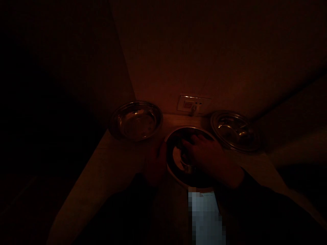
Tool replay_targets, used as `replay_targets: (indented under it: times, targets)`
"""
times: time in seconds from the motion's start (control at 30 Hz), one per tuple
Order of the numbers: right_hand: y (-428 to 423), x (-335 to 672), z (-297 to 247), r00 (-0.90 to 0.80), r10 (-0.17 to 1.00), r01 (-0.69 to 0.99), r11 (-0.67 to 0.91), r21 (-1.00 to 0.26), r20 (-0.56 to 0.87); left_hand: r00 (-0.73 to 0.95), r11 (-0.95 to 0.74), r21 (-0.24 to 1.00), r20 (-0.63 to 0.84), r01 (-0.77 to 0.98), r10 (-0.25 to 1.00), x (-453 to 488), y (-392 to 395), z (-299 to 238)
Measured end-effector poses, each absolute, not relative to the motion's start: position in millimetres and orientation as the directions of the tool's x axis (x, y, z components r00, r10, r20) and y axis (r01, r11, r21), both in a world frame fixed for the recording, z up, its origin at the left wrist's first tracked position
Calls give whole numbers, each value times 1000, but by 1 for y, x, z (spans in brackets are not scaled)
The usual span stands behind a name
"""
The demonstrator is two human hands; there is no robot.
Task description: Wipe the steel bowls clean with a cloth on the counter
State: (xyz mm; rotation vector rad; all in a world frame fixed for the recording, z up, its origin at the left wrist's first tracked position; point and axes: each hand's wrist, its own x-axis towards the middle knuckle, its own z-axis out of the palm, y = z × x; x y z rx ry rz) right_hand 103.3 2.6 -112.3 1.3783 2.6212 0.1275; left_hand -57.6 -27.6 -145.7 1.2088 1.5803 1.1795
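In dim reddish light, a round metal bowl [176,180] stands in the middle of the table. My left hand [155,165] is at its left side, against the rim, with the fingers only faintly lit. Inside the bowl, my right hand [206,154] reaches in from the right with its fingers curled downward. What those fingers hold, if anything, is lost in shadow. A small shiny metal piece [188,168] shows just below them, its kind unclear. Part of the bowl's bottom catches a light reflection.
A shiny metal dish [138,124] sits at the back left of the pale table [84,190]. Another metal plate, seemingly with compartments [236,131], stands back right. A wall socket [192,104] with a plug is behind. A bright pixelated rectangle [206,217] lies in front.
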Motion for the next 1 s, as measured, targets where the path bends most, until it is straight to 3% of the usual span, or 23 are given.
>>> replay_targets:
  times: [0.17,0.33,0.47,0.7,0.8,0.93,1.0]
  targets:
    - [-6,100,-111,-741,663,667,745,2,-111,-263,159,956,-91,246,960,-57,-28,-144]
    - [-11,106,-105,-810,553,576,813,-88,-192,-267,184,954,-119,234,956,-57,-30,-144]
    - [-10,101,-106,-772,609,628,775,-72,-182,-280,213,941,-136,264,950,-58,-29,-143]
    - [5,101,-112,-543,830,818,557,143,-126,-218,130,964,-79,233,973,-58,-28,-144]
    - [4,105,-110,-599,789,782,613,112,-139,-219,125,969,-77,215,973,-57,-29,-142]
    - [-1,106,-107,-737,639,662,748,-48,-219,-274,191,954,-124,232,954,-55,-30,-141]
    - [-1,106,-107,-694,689,708,706,-23,-210,-273,190,956,-126,224,954,-55,-29,-142]
